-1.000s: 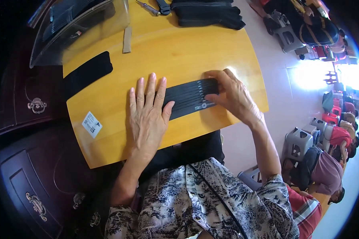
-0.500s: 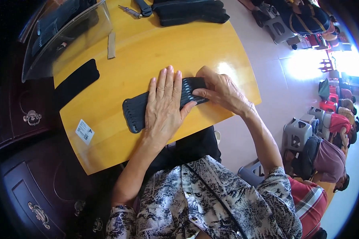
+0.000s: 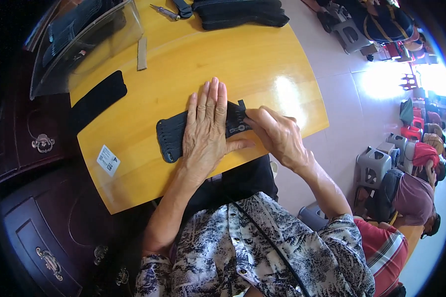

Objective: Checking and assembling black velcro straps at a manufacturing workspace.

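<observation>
- One black sheet (image 3: 170, 137) is pressed to the table (image 3: 233, 59) by the left hand (image 3: 204, 129), fingers flat;
- its right end is pinched by the curled right hand (image 3: 278, 134);
- light, floppy handling is expected; best gripped there

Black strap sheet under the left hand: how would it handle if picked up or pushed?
Probably floppy: the black strap sheet appears bent at the end by the right hand. Likely light, since it looks thin and lies flat. It might slide if pushed, as the yellow tabletop looks glossy.
</observation>
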A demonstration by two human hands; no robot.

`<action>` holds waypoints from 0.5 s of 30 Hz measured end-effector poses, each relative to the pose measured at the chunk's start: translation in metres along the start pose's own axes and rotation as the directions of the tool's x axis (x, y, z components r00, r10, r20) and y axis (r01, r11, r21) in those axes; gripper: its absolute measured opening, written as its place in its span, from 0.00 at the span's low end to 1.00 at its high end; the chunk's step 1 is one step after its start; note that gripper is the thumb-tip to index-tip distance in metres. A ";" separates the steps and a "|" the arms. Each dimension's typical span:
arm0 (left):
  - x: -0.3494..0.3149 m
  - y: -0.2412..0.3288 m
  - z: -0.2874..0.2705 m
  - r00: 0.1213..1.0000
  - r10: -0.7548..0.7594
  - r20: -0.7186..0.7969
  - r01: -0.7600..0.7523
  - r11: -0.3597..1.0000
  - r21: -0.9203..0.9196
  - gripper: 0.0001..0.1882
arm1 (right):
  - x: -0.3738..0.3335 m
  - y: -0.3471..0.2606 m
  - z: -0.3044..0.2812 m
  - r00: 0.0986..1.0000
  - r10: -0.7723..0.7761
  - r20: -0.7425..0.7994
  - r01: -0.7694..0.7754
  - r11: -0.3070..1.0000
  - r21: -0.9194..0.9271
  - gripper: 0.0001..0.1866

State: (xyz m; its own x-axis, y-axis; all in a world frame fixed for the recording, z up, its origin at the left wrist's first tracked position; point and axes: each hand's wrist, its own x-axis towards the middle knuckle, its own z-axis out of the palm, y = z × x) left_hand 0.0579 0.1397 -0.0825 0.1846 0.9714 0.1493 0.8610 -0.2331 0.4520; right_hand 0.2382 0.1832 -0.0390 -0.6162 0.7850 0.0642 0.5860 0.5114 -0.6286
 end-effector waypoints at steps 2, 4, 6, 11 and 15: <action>-0.001 0.000 0.000 0.998 0.022 -0.055 -0.025 0.999 -0.039 0.65 | -0.006 -0.005 -0.001 0.999 -0.033 -0.011 0.032 0.999 -0.044 0.09; -0.002 -0.001 0.000 0.993 0.043 -0.112 -0.051 0.996 -0.073 0.66 | -0.009 -0.014 -0.001 0.996 -0.048 -0.069 0.048 0.999 -0.005 0.09; -0.006 -0.004 -0.002 0.977 0.065 -0.204 -0.082 0.993 -0.079 0.65 | -0.008 -0.023 -0.004 0.990 -0.064 -0.126 0.069 0.997 0.039 0.10; -0.019 -0.003 -0.017 0.984 0.031 -0.176 -0.036 0.999 -0.023 0.61 | -0.004 -0.044 -0.015 0.977 0.198 -0.077 -0.154 0.910 0.386 0.09; -0.035 -0.007 -0.025 0.966 -0.099 -0.240 0.101 0.995 -0.003 0.56 | -0.002 -0.064 -0.016 0.973 0.216 -0.086 -0.124 0.795 0.593 0.08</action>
State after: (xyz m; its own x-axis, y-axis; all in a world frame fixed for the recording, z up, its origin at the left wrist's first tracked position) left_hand 0.0340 0.1065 -0.0686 -0.0207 0.9503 0.3108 0.8740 -0.1337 0.4671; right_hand 0.2107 0.1542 0.0129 -0.4280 0.9037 -0.0069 0.2305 0.1018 -0.9677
